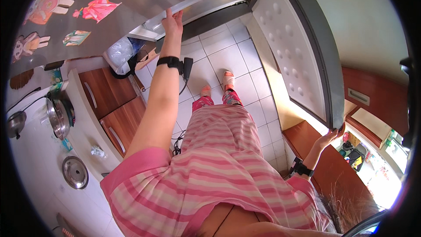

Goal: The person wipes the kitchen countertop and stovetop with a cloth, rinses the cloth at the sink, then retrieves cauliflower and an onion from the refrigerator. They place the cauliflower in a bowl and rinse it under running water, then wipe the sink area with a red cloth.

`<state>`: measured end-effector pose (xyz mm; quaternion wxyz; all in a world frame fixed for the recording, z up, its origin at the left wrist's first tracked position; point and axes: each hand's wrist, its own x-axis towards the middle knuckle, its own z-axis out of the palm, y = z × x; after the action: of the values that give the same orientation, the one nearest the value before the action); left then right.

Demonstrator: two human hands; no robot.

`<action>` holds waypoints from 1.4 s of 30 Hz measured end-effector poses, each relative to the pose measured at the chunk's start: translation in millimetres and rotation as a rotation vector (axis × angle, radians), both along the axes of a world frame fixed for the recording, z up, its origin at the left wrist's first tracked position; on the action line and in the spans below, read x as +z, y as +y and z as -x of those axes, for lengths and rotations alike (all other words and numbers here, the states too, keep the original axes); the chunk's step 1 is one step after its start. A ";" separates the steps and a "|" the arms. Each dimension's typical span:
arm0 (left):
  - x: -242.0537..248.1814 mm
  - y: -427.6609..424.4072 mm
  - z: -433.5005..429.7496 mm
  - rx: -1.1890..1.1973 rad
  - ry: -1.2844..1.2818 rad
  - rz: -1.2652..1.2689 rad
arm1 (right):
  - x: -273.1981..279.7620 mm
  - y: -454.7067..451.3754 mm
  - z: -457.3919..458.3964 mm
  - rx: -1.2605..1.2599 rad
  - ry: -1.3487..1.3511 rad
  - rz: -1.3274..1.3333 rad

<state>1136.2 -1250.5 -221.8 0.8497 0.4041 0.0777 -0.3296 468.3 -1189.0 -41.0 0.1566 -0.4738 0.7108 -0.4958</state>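
Observation:
At the top of the view, my left hand (172,23) holds the lower edge of a grey refrigerator panel (128,13) that bears paper cut-out figures. One finger lies over the edge, the others beneath it. To the right a refrigerator door (287,46) stands swung open, its white dimpled inner side framed by a dark seal. My right hand (329,137) grips the near corner of that door, fingertips partly hidden behind it. Pale translucent parts (154,24) of the refrigerator's inside show beyond my left hand. Each wrist wears a black strap with a small device.
Left is a white counter (95,115) with a steel pot (58,118) and a round metal lid (75,172). Wooden cabinet fronts (108,89) stand below. A plastic bag (120,56) sits near the refrigerator. Black cable (178,143) lies on the tiled floor (227,46). A reddish-brown wooden surface (342,171) is at right.

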 end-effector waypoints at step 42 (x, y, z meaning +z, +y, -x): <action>71.8 81.3 -1.2 -0.620 -1.011 -0.993 | -75.2 -65.2 -480.8 1.332 -0.274 -0.230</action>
<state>1137.4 -1169.3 -150.0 0.3700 0.8424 -0.2978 -0.2544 949.1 -1254.2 -116.2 0.5655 -0.7230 0.2903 -0.2706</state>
